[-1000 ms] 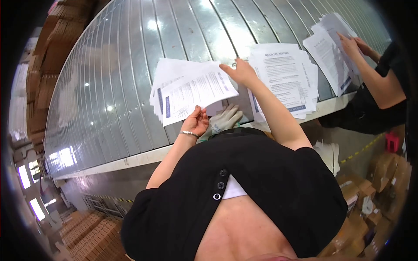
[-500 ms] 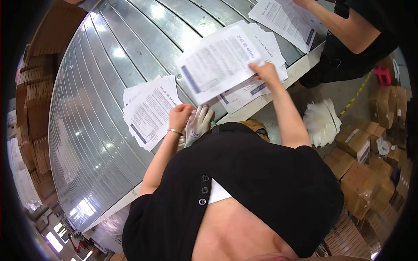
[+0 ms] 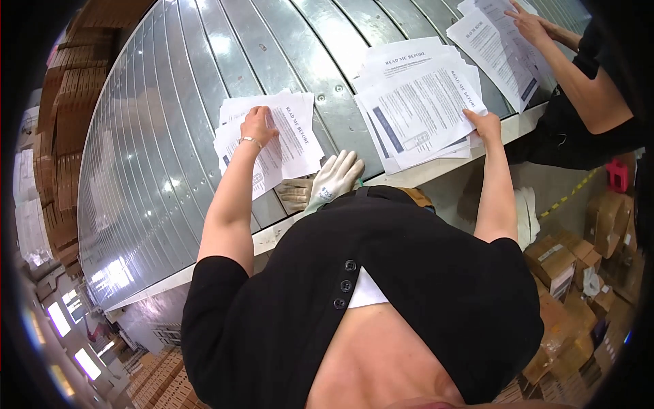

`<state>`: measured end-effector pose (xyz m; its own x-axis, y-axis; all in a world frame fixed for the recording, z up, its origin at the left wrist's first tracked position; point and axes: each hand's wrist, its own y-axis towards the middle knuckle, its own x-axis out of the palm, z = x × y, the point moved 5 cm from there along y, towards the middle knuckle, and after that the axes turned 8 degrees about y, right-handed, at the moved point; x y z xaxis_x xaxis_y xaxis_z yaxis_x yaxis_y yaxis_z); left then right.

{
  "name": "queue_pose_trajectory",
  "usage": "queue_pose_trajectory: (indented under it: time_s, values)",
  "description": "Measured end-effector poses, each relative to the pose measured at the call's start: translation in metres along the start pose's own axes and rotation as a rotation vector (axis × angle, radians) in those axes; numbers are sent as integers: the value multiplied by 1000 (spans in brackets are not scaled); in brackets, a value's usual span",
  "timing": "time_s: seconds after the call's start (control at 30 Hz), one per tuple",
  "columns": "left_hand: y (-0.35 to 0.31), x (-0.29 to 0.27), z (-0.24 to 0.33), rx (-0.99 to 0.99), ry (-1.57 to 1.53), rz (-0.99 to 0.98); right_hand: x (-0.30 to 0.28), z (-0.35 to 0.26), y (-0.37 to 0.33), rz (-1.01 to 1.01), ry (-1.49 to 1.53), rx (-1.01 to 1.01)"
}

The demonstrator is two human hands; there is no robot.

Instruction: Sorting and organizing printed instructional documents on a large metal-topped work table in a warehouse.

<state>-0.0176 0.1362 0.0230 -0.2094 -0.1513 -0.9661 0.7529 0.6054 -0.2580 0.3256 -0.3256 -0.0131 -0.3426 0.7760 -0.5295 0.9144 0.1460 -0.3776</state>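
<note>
Head view: items located by the white glove (image 3: 334, 180). Table (image 3: 184, 136): ribbed metal, under the glove. Left paper stack (image 3: 293, 160): fanned, left of and beyond the glove; left hand (image 3: 259, 128) rests on it, fingers bent, thumb apart. Right paper stack (image 3: 395, 61): right of and beyond the glove; right hand (image 3: 485, 125), fingers pinching its top sheet (image 3: 422, 109). Co-worker's hand (image 3: 528, 26): farther right of the glove, at other sheets (image 3: 494, 58).

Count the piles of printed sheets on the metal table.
3: left pile under the left hand, middle pile with the right hand at its edge, right pile by a co-worker's hands. Others may be hidden.
</note>
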Motion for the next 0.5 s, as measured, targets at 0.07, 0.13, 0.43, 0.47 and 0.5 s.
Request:
queue_pose_trajectory:
  time_s: [0.07,0.13,0.43,0.47,0.5]
  values:
    - [5,-7,4,-50,56,-34,2,2,-1,39,-17,-4]
    - [12,-3,-8,-140,90,-64,4,0,-5,1,31,-11]
    - [21,-8,-20,-221,132,-234,0,-12,-8,223,-340,-204]
    - [21,-9,-21,-223,131,-231,-1,-15,-11,269,-397,-210]
    - [21,-11,-21,-225,121,-197,-4,-14,-12,271,-398,-212]
